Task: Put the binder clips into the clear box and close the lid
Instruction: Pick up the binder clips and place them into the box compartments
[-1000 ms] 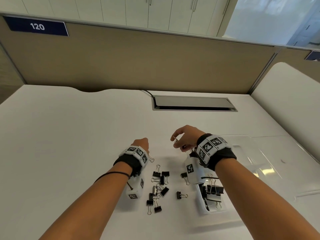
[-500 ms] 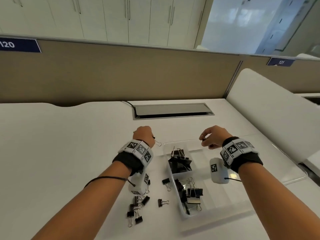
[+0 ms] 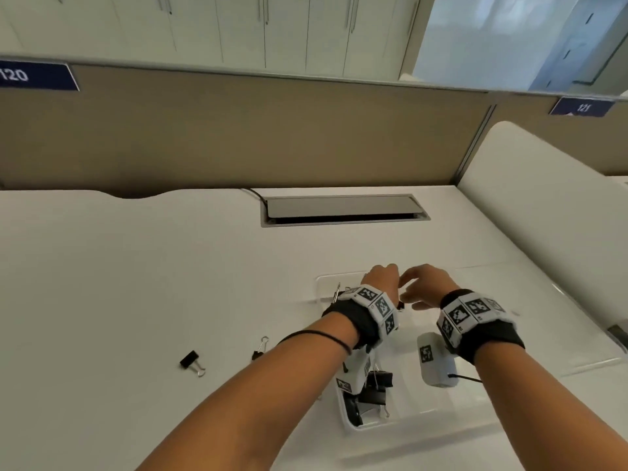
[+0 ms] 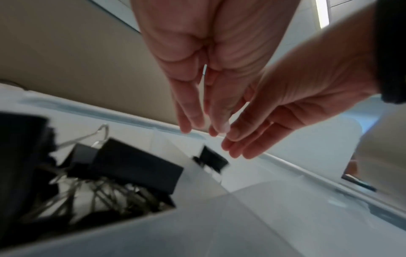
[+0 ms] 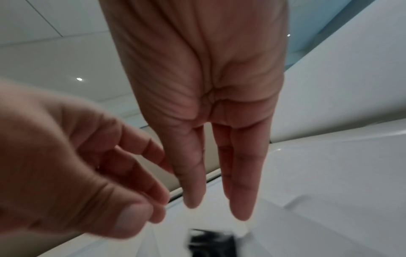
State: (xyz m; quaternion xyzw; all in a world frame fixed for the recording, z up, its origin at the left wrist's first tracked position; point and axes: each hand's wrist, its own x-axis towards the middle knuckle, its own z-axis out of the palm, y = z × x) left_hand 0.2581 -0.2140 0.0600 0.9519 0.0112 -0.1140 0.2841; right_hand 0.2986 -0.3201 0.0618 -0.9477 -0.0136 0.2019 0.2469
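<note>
The clear box [image 3: 371,427] lies open on the white desk, with its lid [image 3: 543,334] flat to its right. Several black binder clips [image 3: 375,389] fill its near-left compartment; the left wrist view shows a pile of clips [image 4: 123,163]. My left hand [image 3: 382,276] hovers over the box's far end, its fingers [image 4: 191,120] straight and holding nothing. A small black clip [image 3: 401,304] is in the air just below it, also seen as the small clip [image 4: 211,160]. My right hand [image 3: 419,287] hangs beside the left one, its fingers [image 5: 241,200] straight and empty.
Two loose clips lie on the desk left of the box, one black clip [image 3: 191,362] farther left and another clip [image 3: 260,348] nearer my left forearm. A cable hatch [image 3: 343,210] sits in the desk behind. A beige partition [image 3: 238,141] closes the back.
My left hand moved right from the desk to above the box and let go of a clip. My right hand shifted left to meet it, its fingers now straight.
</note>
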